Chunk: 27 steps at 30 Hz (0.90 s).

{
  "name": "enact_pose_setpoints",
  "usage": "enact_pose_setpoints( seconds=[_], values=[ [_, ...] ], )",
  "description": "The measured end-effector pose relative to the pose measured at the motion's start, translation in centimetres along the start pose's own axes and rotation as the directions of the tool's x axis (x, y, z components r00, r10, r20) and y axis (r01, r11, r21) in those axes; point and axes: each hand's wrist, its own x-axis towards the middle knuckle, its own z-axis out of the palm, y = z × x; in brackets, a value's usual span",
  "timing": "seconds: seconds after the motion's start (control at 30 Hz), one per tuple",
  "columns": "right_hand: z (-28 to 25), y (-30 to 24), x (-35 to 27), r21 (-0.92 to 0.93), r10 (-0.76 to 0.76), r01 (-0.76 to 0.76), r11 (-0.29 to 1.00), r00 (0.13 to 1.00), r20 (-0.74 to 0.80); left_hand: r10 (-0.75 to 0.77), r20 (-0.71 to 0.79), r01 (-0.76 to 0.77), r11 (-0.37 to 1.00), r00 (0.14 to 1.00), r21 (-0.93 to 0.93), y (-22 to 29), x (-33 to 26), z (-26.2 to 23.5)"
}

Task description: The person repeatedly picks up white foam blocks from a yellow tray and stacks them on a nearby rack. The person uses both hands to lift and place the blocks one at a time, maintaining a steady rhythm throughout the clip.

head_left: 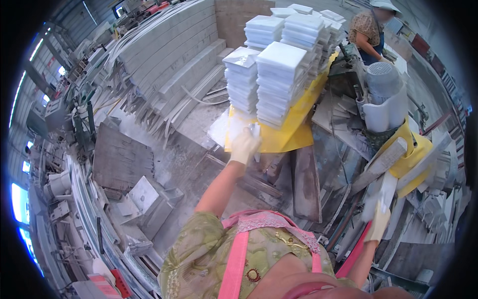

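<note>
A white tile (pixel 255 130) stands on edge at the near rim of the yellow board (pixel 294 130), just in front of the tile stacks (pixel 279 79); the gloved left hand (pixel 244 145) clasps it. Out right, the gloved right hand (pixel 379 219) is wrapped around a second white slab (pixel 384 192), below the grey machine (pixel 386 97). A co-worker (pixel 371 30) stands beyond.

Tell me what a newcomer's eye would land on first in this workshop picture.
First the stacks of white square tiles piled on a yellow board at upper centre. Next the gloved left hand reaching to the foot of those stacks, gripping a white tile. At lower right, the gloved right hand holds another white slab piece, and another person works at top right.
</note>
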Motion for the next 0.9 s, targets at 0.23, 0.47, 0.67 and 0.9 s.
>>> enact_pose_setpoints(
  seconds=[0.23, 0.47, 0.67, 0.9],
  values=[
    [26.1, -9.5, -4.3, 0.332, -0.348, 0.283, 0.9, 0.925, 0.155, 0.031, -0.027, -0.033, 0.996, 0.999, -0.086, -0.5, 0.5, 0.3],
    [41.6, -9.9, -5.1, 0.005, -0.163, 0.171, 0.985, 0.931, 0.327, 0.087, -0.054, -0.09, 0.995, 0.995, -0.045, -1.9, 1.5, 1.6],
    [44.1, -9.0, -4.9, -0.007, -0.27, 0.324, 0.946, 0.799, 0.537, 0.195, 0.0, -0.194, 0.981, 0.981, -0.027, -3.9, 3.1, 2.1],
    [38.9, -9.1, -5.8, -0.072, -0.332, 0.506, 0.859, 0.659, 0.675, 0.037, 0.099, -0.043, 0.998, 0.994, 0.053, -1.9, 2.4, 0.3]
  ],
)
